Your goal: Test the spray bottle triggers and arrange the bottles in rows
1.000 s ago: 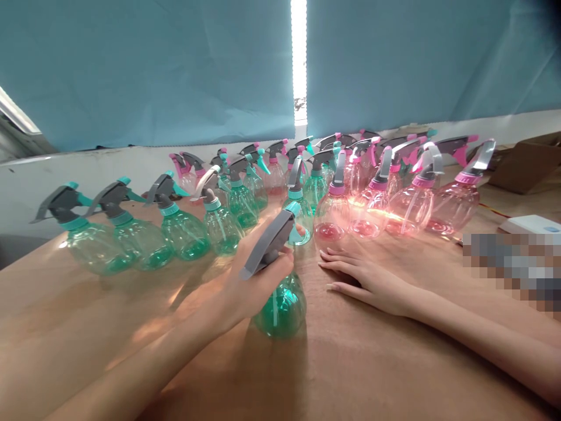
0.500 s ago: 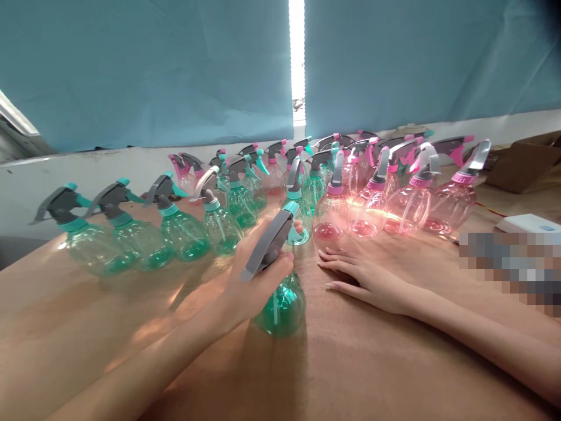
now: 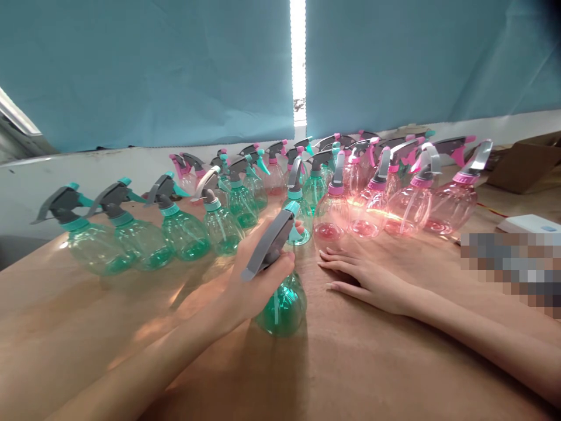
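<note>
Hands are being held apart from each other at the worktop (image 3: pixel 372 374). A green spray bottle (image 3: pixel 284 310) is being clasped by the left hand (image 3: pixel 245 295) around its neck, under a grey spray head (image 3: pixel 267 248) whose turquoise nozzle (image 3: pixel 291 206) is being pointed away from the camera. The bottle is being held upright in the near middle, just in front of another green bottle (image 3: pixel 295 195), which is being partly hidden. The right hand (image 3: pixel 372 280) is being rested palm down on the worktop, with its fingers being spread and their tips being placed near the leftmost pink bottle (image 3: pixel 331 213) of the front row. Beyond the left hand, to its left, four green bottles (image 3: pixel 184 235) are being lined up. Farther back, more green and pink bottles (image 3: pixel 274 175) are being crowded together. At the far right, a white box (image 3: pixel 530 224) and a cardboard box (image 3: pixel 521 166) are being seen, and something is being hidden by a pixelated patch (image 3: pixel 511 266). The background is being covered by blue-green cloth (image 3: pixel 153 76), divided by a light strip (image 3: pixel 298 58).
</note>
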The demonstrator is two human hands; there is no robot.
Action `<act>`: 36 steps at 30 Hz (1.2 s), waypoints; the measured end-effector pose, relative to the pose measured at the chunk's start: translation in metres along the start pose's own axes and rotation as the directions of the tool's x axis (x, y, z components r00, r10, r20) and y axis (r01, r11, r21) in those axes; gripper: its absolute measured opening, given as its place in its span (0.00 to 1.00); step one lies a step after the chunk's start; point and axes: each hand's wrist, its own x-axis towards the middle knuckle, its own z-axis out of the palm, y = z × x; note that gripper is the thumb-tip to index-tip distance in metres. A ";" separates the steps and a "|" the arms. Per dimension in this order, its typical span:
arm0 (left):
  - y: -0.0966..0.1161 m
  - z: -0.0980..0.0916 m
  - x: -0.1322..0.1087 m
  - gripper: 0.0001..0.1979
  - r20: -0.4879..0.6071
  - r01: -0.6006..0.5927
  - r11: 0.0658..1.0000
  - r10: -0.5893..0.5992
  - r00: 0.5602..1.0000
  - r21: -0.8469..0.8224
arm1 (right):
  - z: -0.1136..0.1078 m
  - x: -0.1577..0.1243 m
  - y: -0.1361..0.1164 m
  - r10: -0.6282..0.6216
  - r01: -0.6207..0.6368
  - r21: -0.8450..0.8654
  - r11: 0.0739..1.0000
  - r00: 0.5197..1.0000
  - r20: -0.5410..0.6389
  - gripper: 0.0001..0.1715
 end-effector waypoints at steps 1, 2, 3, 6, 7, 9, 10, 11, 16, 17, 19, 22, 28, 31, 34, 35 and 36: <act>0.000 0.000 0.000 0.09 0.000 -0.001 1.000 0.001 1.000 -0.005 | 0.000 0.000 0.000 0.000 0.000 -0.003 1.000 1.000 0.004 0.33; 0.000 0.000 0.000 0.10 -0.001 -0.001 1.000 0.001 1.000 -0.007 | 0.000 0.000 0.000 0.001 -0.001 -0.009 1.000 1.000 0.008 0.33; 0.000 0.001 0.000 0.11 -0.004 -0.005 1.000 0.005 1.000 -0.009 | 0.000 0.000 0.000 0.001 -0.001 -0.016 1.000 1.000 0.012 0.33; -0.001 0.002 0.000 0.10 -0.007 -0.014 1.000 0.014 1.000 -0.013 | 0.000 0.000 0.000 -0.002 0.002 -0.029 1.000 1.000 0.019 0.34; 0.000 0.002 0.000 0.10 -0.005 -0.011 1.000 0.011 1.000 -0.012 | 0.000 0.000 0.000 -0.003 0.004 -0.030 1.000 1.000 0.019 0.34; 0.001 0.002 0.000 0.10 -0.005 0.001 1.000 -0.001 1.000 -0.008 | 0.000 0.000 0.001 -0.007 0.007 -0.031 0.999 1.000 0.018 0.34; 0.002 0.002 0.000 0.11 -0.008 0.012 1.000 -0.012 1.000 -0.003 | 0.000 0.000 0.001 -0.007 0.007 -0.031 1.000 1.000 0.017 0.34; 0.003 0.001 0.000 0.12 -0.010 0.021 1.000 -0.021 1.000 0.005 | 0.001 0.000 0.002 -0.007 0.007 -0.031 1.000 1.000 0.015 0.34; 0.006 0.000 -0.001 0.09 -0.001 0.040 0.998 -0.040 0.999 0.057 | 0.002 0.000 0.004 -0.015 0.015 -0.034 0.999 1.000 0.011 0.33; 0.006 0.000 -0.001 0.09 -0.004 0.043 0.997 -0.043 0.999 0.064 | 0.002 0.000 0.004 -0.016 0.016 -0.031 0.999 1.000 0.009 0.33; 0.006 0.000 -0.001 0.11 -0.012 0.051 0.996 -0.050 0.999 0.076 | 0.001 0.000 0.003 -0.016 0.016 -0.022 1.000 1.000 0.007 0.33; 0.006 0.000 -0.001 0.13 -0.012 0.058 0.995 -0.058 0.998 0.082 | 0.001 0.000 0.003 -0.018 0.018 -0.022 1.000 1.000 0.009 0.32; 0.006 0.000 -0.001 0.12 -0.012 0.051 0.996 -0.050 0.999 0.073 | 0.000 -0.001 0.003 -0.025 0.025 -0.003 1.000 1.000 -0.001 0.32; 0.006 0.000 -0.001 0.07 -0.006 0.054 0.996 -0.054 0.999 0.077 | 0.000 -0.001 0.002 -0.019 0.019 -0.015 1.000 1.000 0.010 0.32; 0.005 -0.001 -0.001 0.04 -0.006 0.055 0.996 -0.055 0.998 0.077 | 0.000 0.000 0.002 -0.019 0.019 -0.014 1.000 1.000 0.003 0.32; 0.004 -0.001 -0.001 0.03 -0.007 0.057 0.996 -0.057 0.998 0.075 | 0.000 0.000 0.003 -0.020 0.020 -0.018 1.000 1.000 0.006 0.32; 0.004 -0.001 -0.001 0.03 -0.006 0.057 0.996 -0.057 0.998 0.073 | 0.000 0.000 0.003 -0.020 0.020 -0.024 1.000 1.000 0.012 0.32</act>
